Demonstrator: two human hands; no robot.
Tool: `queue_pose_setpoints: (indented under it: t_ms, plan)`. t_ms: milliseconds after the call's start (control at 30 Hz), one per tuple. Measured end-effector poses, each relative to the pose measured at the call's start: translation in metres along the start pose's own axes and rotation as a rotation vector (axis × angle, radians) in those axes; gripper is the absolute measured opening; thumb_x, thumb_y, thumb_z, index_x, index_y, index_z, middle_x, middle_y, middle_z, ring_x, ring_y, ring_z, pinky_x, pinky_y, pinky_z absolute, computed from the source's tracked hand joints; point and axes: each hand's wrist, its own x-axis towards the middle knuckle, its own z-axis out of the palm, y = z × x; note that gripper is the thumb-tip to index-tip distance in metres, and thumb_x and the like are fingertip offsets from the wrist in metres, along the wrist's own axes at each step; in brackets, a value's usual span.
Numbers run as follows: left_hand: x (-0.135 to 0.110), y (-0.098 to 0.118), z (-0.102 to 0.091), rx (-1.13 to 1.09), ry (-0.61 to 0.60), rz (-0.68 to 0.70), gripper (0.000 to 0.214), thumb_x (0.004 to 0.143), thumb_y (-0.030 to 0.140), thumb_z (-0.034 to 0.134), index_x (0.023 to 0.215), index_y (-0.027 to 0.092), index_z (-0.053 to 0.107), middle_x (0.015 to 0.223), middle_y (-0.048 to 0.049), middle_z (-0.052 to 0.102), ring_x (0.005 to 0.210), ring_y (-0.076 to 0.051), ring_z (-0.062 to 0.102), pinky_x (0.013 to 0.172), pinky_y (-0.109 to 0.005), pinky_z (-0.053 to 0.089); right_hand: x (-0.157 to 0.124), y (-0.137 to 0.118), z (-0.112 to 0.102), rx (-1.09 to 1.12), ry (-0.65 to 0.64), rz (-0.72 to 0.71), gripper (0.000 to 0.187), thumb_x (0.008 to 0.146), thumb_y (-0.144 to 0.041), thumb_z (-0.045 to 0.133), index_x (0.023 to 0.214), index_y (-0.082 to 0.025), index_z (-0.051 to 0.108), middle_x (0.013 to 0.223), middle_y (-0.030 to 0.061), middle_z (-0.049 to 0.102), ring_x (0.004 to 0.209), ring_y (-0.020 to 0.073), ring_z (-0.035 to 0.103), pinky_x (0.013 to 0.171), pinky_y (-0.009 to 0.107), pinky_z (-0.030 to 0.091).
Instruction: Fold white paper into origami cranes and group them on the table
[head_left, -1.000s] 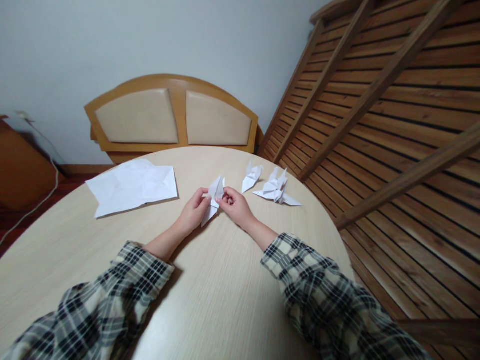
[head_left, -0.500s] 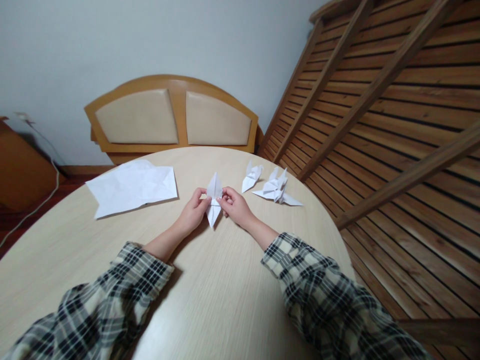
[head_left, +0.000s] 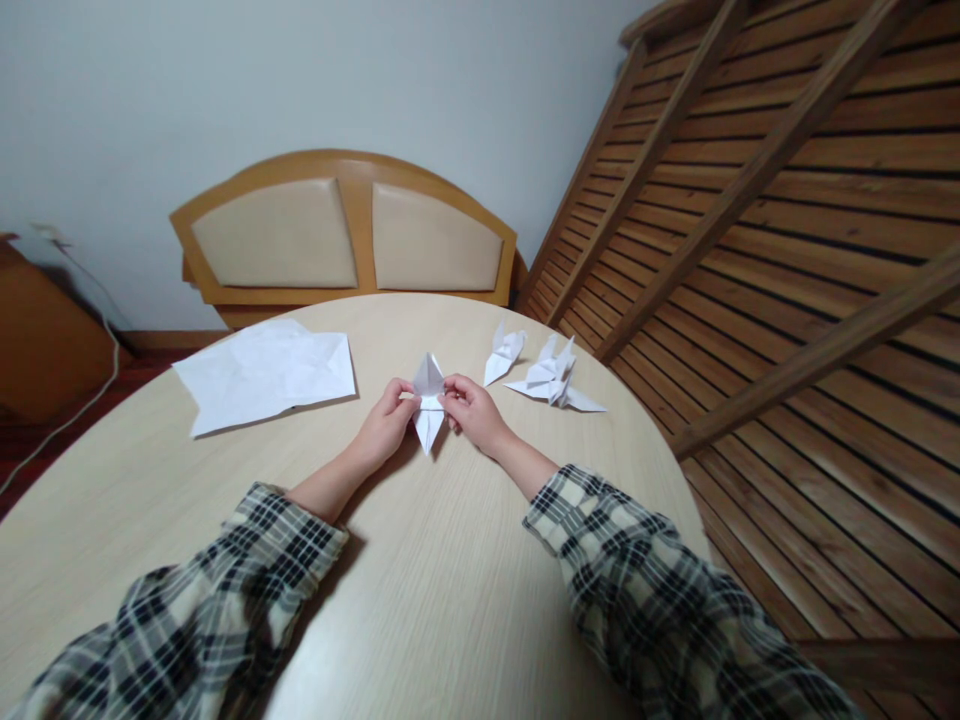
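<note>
A small folded white paper piece (head_left: 429, 400), diamond-shaped with a point at top and bottom, is held between both hands above the round wooden table (head_left: 420, 600). My left hand (head_left: 388, 425) pinches its left side with thumb and fingers closed. My right hand (head_left: 469, 411) pinches its right side the same way. Both forearms in plaid sleeves rest on the table.
Two finished folded paper figures (head_left: 504, 352) (head_left: 553, 378) lie to the right of my hands. Flat white paper sheets (head_left: 264, 374) lie at the left. A wooden chair back (head_left: 345, 235) stands behind the table. Slatted wooden boards (head_left: 780, 220) lean at the right.
The folded paper has turned from tilted to upright between my hands and sits lower, its top point shorter than half a second ago. My hands stayed in place.
</note>
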Motion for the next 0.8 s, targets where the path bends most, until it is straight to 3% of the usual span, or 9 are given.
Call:
queue_pose_setpoints:
  t_ms: [400,800]
  plan:
    - [-0.002,0.004,-0.001,0.045,-0.064,0.089,0.006,0.081,0.018,0.053,0.081,0.020,0.059,0.064,0.0014,0.055,0.062,-0.015,0.047,0.060,-0.028,0.035,-0.004,-0.006,0.002,-0.074,0.050,-0.049,0.008,0.077,-0.015,0.053,0.082,-0.021,0.053,0.064,-0.0076,0.050,0.046,0.0071,0.045,0.043,0.018,0.034]
    - [-0.005,0.016,0.005,-0.135,-0.050,-0.077,0.010,0.075,0.022,0.053,0.083,0.020,0.058,0.064,-0.0009,0.058,0.061,-0.017,0.052,0.057,-0.027,0.039,-0.004,-0.011,0.000,-0.023,0.053,0.012,0.009,0.083,-0.017,0.050,0.083,-0.021,0.058,0.059,-0.0064,0.051,0.043,0.0081,0.045,0.040,0.018,0.033]
